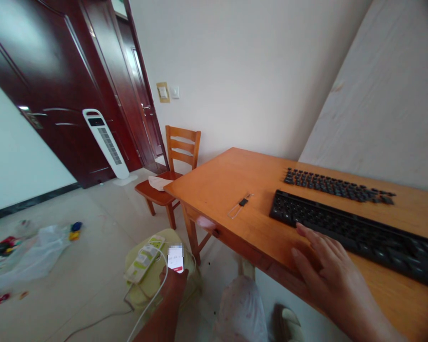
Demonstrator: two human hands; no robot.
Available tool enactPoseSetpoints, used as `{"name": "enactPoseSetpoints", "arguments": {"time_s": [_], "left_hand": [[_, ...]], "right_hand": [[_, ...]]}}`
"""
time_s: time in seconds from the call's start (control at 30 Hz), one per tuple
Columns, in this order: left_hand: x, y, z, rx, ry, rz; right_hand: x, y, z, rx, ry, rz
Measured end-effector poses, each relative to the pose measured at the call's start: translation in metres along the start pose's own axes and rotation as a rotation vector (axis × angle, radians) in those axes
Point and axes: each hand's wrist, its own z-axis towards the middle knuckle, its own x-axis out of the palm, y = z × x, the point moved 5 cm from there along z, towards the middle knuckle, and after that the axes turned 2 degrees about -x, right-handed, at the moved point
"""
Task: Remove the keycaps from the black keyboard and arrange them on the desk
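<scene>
Gripping the lit phone (175,260) above the stool (146,289), the left hand (172,283) seems busy with handling it, which calls for minding the white cable (166,269), while the right hand (330,273), fingers loosely spread, is beside the keyboard (317,217) on the table (214,180).

Here's the orange-brown wooden table (214,175), taking the clock from the middle of its visible top. Out at ten o'clock there's a bare stretch of smooth wood, and just inside nine lies a small wire tool (243,202) with a black middle, its thin loops pointing both ways. Up at one, small black keycaps (337,184) sit in slanting rows. In front of them, a long black keyboard (328,218) runs from near the centre out towards four.
</scene>
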Motion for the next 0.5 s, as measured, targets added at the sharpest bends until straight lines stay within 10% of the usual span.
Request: {"name": "enactPoseSetpoints", "arguments": {"time_s": [0.5], "left_hand": [[-0.023, -0.013, -0.019, -0.079, -0.071, 0.145]], "right_hand": [[-0.002, -0.002, -0.002, 0.058, 0.035, 0.013]]}}
